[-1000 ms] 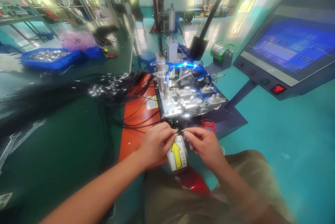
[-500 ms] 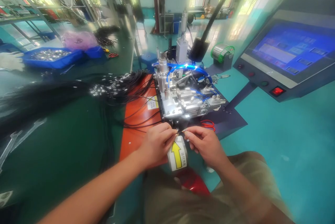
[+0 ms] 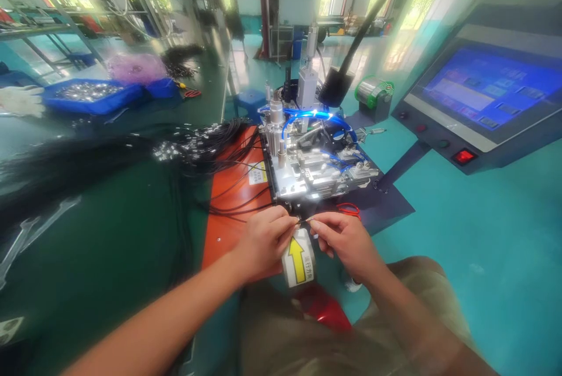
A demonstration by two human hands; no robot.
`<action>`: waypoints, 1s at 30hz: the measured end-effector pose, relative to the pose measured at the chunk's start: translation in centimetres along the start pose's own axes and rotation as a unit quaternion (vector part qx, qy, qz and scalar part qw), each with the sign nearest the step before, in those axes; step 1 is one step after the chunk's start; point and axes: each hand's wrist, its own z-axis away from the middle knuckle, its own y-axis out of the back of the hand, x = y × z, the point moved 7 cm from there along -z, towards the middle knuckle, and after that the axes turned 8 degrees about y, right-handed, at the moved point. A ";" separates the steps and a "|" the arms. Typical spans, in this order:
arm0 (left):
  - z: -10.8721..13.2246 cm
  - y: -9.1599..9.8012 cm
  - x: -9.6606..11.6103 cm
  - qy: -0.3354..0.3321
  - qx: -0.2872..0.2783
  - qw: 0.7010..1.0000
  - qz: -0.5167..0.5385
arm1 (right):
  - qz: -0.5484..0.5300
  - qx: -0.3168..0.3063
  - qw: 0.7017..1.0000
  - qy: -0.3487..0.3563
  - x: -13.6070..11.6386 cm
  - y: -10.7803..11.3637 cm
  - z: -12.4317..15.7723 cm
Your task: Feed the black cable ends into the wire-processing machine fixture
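Observation:
Both of my hands meet just in front of a metal bench machine (image 3: 311, 171) with blue air tubes. My left hand (image 3: 266, 238) pinches a thin black cable (image 3: 301, 222). Opposite it, my right hand (image 3: 345, 241) has thumb and forefinger closed on the cable's thin end. The fingertips hide most of that short stretch, so its exact tip cannot be made out. Under the hands is a white label with a yellow arrow (image 3: 297, 262). More black cables (image 3: 239, 210) run across the orange plate (image 3: 223, 235) left of the machine.
A large bundle of black cables (image 3: 88, 156) lies on the green table at left, near two wrenches (image 3: 44, 232). Behind it stands a blue tray (image 3: 94, 108) of small metal parts. At right are a lit screen (image 3: 496, 86), a solder wire spool (image 3: 374, 94) and red-handled scissors (image 3: 350, 208).
My hands keep the same pinch on the cable in nearly the same place. The view has shifted very slightly; nothing else visibly moved.

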 end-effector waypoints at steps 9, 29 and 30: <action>0.1 0.0 0.0 -0.004 0.006 1.000 -0.006 | -0.021 -0.004 1.000 0.014 0.5 0.0 0.0; 0.1 -0.1 -0.1 -0.005 0.008 1.000 -0.008 | -0.133 -0.002 0.991 -0.026 0.8 -0.5 0.1; 0.1 -0.1 -0.1 -0.006 0.009 1.000 -0.009 | -0.134 -0.002 0.991 -0.025 0.8 -0.6 0.1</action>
